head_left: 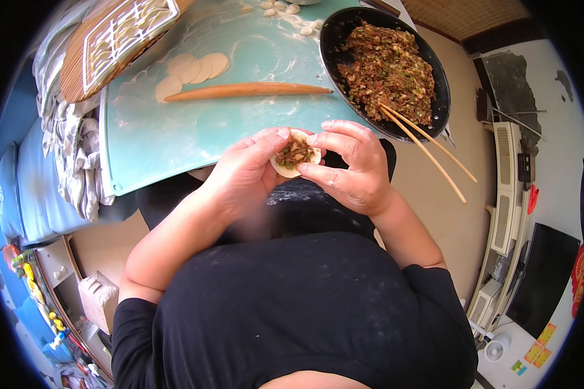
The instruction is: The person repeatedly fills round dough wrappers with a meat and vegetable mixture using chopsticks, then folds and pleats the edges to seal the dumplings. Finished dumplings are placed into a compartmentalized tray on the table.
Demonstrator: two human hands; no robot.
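- Dialing in from my end via the head cam, I've got both bare hands working on one round dough wrapper (283, 171), with a clump of brown-and-green filling (294, 154) sitting in the middle of it.
- Wrapper's up in the air by the middle of the table's near edge; I can't tell how high.
- Left hand (250, 159): cupped around the left side, one digit clamped on the far rim. Whatever's tucked underneath is hidden from me.
- Right hand (353, 165): thumb and index are a bit apart from each other, both pressed on the wrapper's right side. Another finger is lifted clear above them.
- Table (175, 133) has a teal top with flour smears. Pale wooden rolling pin (253, 91) lies crosswise on it, and overlapping flat dough rounds (204, 68) sit just past its left end.
- Small dough lumps (293, 9) are over by the far edge.
- Black pan (331, 61) full of chopped mix (389, 71) is at the right edge; chopsticks (448, 183) lean out over its rim, tips in the mix.
- Far left corner: woven board (72, 74) with rows of pale pieces (126, 35).
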